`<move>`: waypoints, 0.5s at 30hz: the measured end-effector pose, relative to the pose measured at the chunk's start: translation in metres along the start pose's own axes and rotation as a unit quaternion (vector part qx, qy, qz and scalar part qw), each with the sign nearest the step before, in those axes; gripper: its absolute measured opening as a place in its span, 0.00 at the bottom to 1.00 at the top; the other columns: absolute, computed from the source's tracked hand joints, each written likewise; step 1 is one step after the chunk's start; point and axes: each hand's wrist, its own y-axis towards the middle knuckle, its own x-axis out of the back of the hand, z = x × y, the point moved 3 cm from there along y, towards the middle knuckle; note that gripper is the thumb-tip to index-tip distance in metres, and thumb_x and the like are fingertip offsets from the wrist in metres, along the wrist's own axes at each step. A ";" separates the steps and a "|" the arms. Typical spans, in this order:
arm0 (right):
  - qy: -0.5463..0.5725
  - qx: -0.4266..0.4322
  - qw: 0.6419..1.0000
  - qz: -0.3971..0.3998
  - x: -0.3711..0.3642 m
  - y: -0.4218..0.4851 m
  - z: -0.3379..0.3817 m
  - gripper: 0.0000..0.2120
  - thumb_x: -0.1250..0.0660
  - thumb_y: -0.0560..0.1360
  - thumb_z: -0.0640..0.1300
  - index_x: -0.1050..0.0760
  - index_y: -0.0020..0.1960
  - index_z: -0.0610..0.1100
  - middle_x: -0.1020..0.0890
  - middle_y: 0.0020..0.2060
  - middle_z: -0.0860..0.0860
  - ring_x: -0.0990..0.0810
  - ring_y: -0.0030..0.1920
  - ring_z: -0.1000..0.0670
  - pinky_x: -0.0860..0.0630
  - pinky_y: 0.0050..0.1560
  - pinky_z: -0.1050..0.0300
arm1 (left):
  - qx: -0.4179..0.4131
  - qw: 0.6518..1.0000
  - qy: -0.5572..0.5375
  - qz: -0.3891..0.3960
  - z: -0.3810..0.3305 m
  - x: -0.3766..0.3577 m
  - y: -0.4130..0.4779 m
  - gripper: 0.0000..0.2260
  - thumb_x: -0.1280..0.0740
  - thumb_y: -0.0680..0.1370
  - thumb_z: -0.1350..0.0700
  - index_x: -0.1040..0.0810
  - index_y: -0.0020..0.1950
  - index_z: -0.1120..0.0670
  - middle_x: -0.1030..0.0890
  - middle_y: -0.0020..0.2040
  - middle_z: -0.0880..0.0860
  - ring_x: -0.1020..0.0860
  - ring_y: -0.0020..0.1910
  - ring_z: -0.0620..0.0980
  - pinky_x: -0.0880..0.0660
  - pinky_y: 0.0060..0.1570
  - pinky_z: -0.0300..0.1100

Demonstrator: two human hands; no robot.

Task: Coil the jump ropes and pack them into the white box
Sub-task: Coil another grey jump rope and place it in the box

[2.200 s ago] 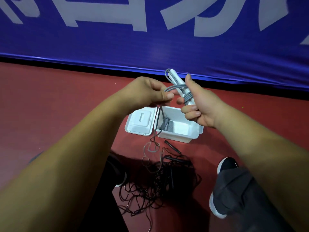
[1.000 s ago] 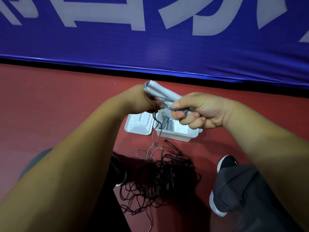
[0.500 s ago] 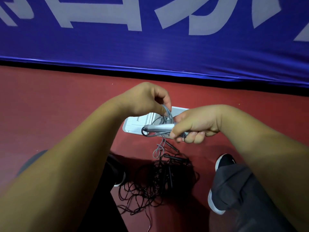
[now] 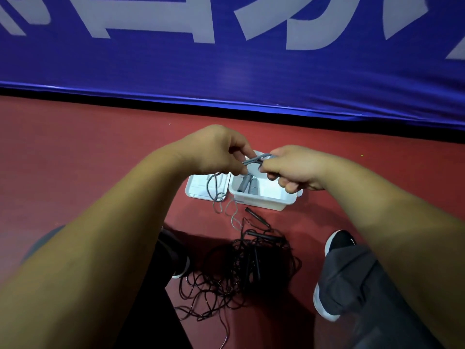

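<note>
Pinching the grey rope above the box, left hand and right hand both curl round it; banner lettering is unreadable.

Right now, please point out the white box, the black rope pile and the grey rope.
white box (image 4: 261, 202), head view, front wall.
black rope pile (image 4: 244, 268), head view, tangled middle.
grey rope (image 4: 254, 160), head view, bundled strands.

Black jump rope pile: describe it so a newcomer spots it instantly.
Under the blue banner, an open white box sits on the red floor. Nearer the camera, between left shoe and right shoe, lies the black jump rope pile: a loose dark tangle, unlike the grey rope held above the box.
</note>
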 end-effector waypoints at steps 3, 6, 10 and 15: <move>0.032 0.006 0.999 -0.020 0.001 0.007 -0.003 0.16 0.36 0.80 0.38 0.26 0.66 0.30 0.28 0.38 0.45 0.39 0.27 0.52 0.45 0.25 0.61 | 0.013 0.999 0.039 0.015 0.001 -0.004 0.000 0.04 0.22 0.76 0.56 0.16 0.47 0.50 0.13 0.38 0.50 0.14 0.38 0.50 0.18 0.43 0.48; 0.062 0.019 0.997 -0.032 0.001 0.009 -0.002 0.18 0.35 0.80 0.37 0.28 0.67 0.30 0.28 0.37 0.46 0.39 0.27 0.52 0.45 0.26 0.61 | 0.025 0.997 0.064 0.023 0.003 -0.007 -0.001 0.08 0.25 0.79 0.53 0.18 0.42 0.53 0.13 0.36 0.50 0.14 0.38 0.51 0.18 0.44 0.47; 0.119 0.028 0.992 -0.027 0.000 0.006 0.003 0.11 0.33 0.81 0.38 0.23 0.62 0.37 0.27 0.38 0.46 0.39 0.26 0.54 0.45 0.25 0.62 | 0.060 0.998 0.008 0.032 0.008 -0.009 0.001 0.11 0.28 0.82 0.53 0.18 0.45 0.59 0.14 0.37 0.54 0.13 0.36 0.49 0.17 0.39 0.43; 0.179 0.041 0.983 -0.019 0.001 0.003 0.009 0.01 0.31 0.82 0.38 0.23 0.53 0.41 0.27 0.40 0.45 0.39 0.27 0.55 0.44 0.24 0.62 | 0.042 0.991 -0.083 0.099 0.007 -0.008 -0.005 0.03 0.30 0.83 0.59 0.18 0.55 0.58 0.13 0.45 0.55 0.13 0.46 0.51 0.16 0.54 0.51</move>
